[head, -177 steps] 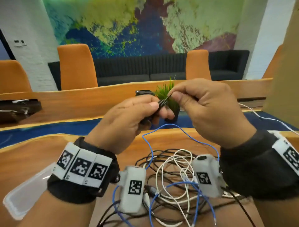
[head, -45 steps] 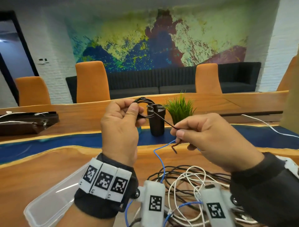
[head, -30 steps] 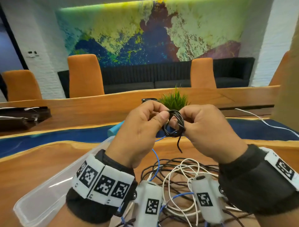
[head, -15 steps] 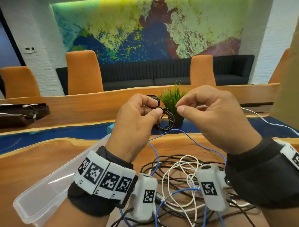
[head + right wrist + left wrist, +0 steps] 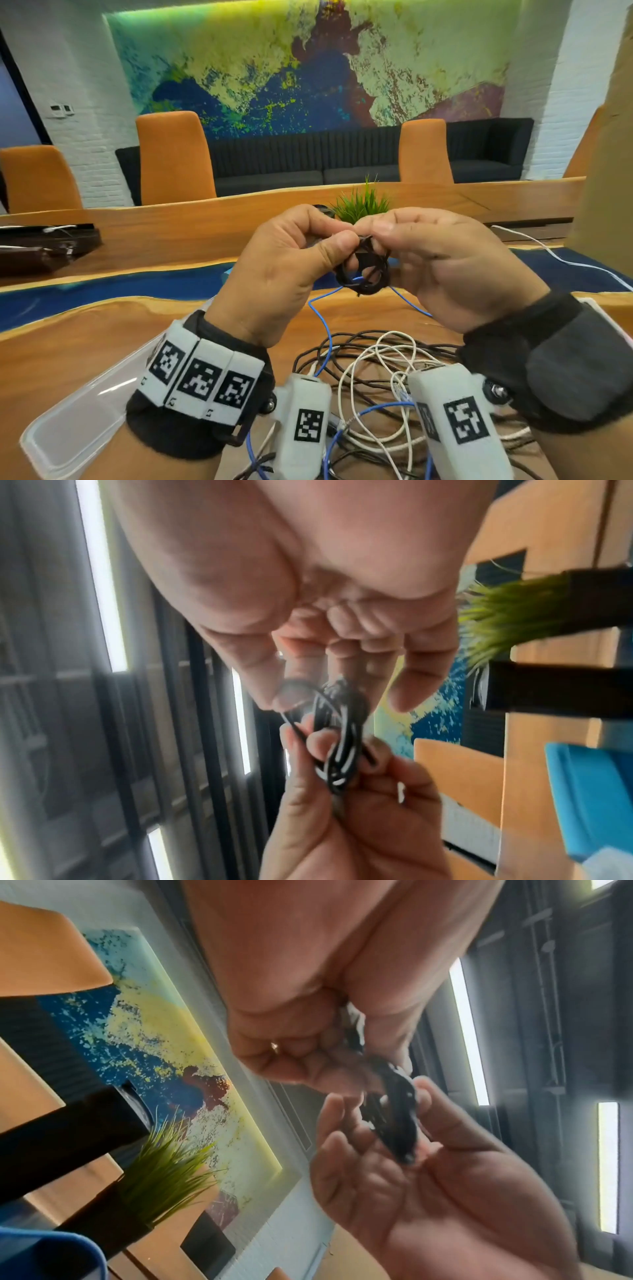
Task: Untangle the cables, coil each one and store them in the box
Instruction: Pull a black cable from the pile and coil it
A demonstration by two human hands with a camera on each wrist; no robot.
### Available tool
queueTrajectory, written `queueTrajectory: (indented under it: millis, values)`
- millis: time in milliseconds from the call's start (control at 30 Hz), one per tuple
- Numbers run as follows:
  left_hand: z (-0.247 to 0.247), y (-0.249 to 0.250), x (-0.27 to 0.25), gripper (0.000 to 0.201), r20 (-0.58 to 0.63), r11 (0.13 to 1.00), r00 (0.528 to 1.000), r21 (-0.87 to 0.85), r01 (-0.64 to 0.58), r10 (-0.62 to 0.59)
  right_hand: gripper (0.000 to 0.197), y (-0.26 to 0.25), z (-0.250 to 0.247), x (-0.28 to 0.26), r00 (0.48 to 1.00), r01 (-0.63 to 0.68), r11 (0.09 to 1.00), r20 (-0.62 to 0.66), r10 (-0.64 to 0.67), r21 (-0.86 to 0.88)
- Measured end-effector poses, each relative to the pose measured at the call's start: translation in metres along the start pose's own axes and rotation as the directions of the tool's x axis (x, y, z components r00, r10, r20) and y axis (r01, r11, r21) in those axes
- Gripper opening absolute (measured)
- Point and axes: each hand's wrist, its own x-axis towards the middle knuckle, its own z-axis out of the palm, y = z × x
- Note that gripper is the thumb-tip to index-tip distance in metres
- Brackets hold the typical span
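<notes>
Since half a second ago, both hands have closed together on the black cable coil (image 5: 363,270), raised above the table (image 5: 68,342). Left hand (image 5: 284,270) and right hand (image 5: 445,263) both pinch it; tangled cables (image 5: 370,370) lie below, beside the clear box (image 5: 78,428).

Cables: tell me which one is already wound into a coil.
The black cable, held up between the left hand and right hand. The blue cable and white cable lie loose on the table.
</notes>
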Motion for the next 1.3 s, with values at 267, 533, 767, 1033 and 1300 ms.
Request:
queueTrajectory:
  millis: [267,533,767,1033,1300]
  values:
    - [-0.008,0.002,-0.003,0.018,0.232,0.985,0.972,0.174,-0.004,-0.038,0.031,0.003,0.010,0.001,0.980,-0.065,0.947,-0.200,0.001,-0.314]
    - [-0.008,0.000,-0.003,0.036,0.243,0.999,0.970,-0.031,-0.009,0.016,0.022,0.007,0.002,0.001,0.976,-0.169,0.956,-0.173,0.129,-0.240]
    - [-0.002,0.011,-0.006,0.016,0.206,0.795,0.972,0.567,-0.216,0.116,0.027,-0.002,-0.006,-0.003,0.971,-0.238,0.935,-0.071,0.227,-0.262]
    - [-0.005,0.001,-0.002,0.012,-0.011,0.722,0.992,0.686,-0.084,0.126,0.007,-0.001,-0.001,0.002,0.885,0.075,0.749,-0.303,-0.355,-0.658]
    - [0.002,-0.003,0.001,0.007,-0.213,0.985,0.971,0.111,0.133,-0.107,0.009,0.013,0.013,0.003,0.912,0.133,0.333,-0.016,-0.411,-0.933]
